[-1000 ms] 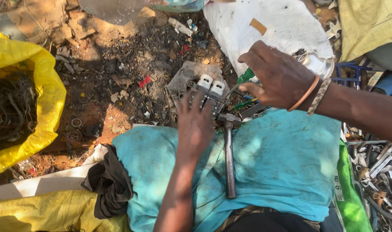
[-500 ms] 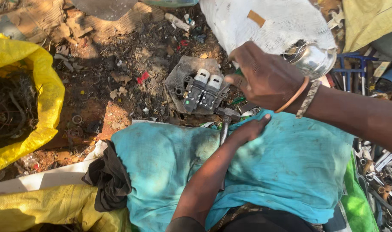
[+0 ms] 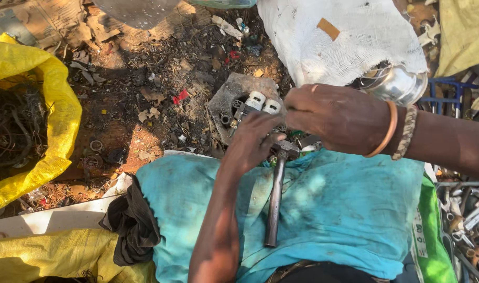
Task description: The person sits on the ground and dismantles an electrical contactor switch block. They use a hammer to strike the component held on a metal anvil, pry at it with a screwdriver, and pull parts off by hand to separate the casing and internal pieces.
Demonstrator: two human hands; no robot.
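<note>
Hands meet over a grey slab [image 3: 234, 91] on the littered dirt ground [image 3: 160, 78]. On the slab lies a small electrical part [image 3: 255, 105], dark-bodied with two white caps at its upper end; its long axis runs on a slant, caps toward the upper right, dark end toward the lower left. The left hand [image 3: 255, 139] comes up from the bottom of the view and its fingers curl onto the part's lower right side, touching it; whether that grip is fully closed round the part cannot be told, since the fingers hide the contact. The right hand [image 3: 339, 118], with an orange bangle and a braided band at the wrist, comes in from the right and its fingers are bent together just beside the white caps; what they pinch, if anything, is hidden. A hammer [image 3: 276, 194] lies on the teal cloth [image 3: 349, 209] over the person's lap, its shaft nearly upright in the view, head at the top just under the left hand, handle end pointing down toward the person. A yellow sack [image 3: 61, 115] of dark wire sits at the left, a white sack [image 3: 344, 42] at the top right, and a dark rag [image 3: 132, 225] lies beside the cloth's left edge.
</note>
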